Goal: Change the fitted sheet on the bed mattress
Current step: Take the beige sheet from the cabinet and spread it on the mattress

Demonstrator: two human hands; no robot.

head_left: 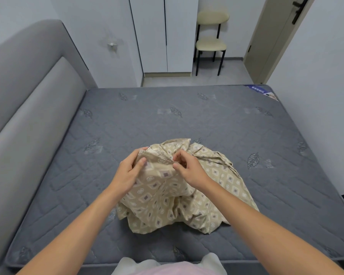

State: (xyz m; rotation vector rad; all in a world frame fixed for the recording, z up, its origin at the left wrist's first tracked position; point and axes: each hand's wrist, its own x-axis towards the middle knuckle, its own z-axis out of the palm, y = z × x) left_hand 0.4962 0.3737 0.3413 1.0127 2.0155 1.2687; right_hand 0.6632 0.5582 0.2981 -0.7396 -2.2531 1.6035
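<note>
Grey quilted mattress (pixel 187 116) fills most of my view, bare of any cover, with leaf motifs stitched across it. At nine o'clock a padded grey headboard (pixel 34 100) runs along its edge. Beyond the far edge, at twelve o'clock, stands a white wardrobe (pixel 163 34) with both doors closed, so I cannot tell what it holds. Just to its right, toward one o'clock, is a black-legged chair (pixel 211 43) with cream cushions, and further toward two o'clock a pale door (pixel 274 36) with a dark handle.

Near six o'clock on the mattress I see the fitted sheet (pixel 167 191), beige with a diamond print, bunched into a loose heap. Its upper part is lifted off the surface while its lower folds rest on the mattress.

My left hand (pixel 130 169) grips the raised fabric from the left, thumb on the near face and fingers curled over the top. My right hand (pixel 189 167) pinches the hem beside it between thumb and fingertips. Both hands sit close together at the top of the heap, not touching one another.
</note>
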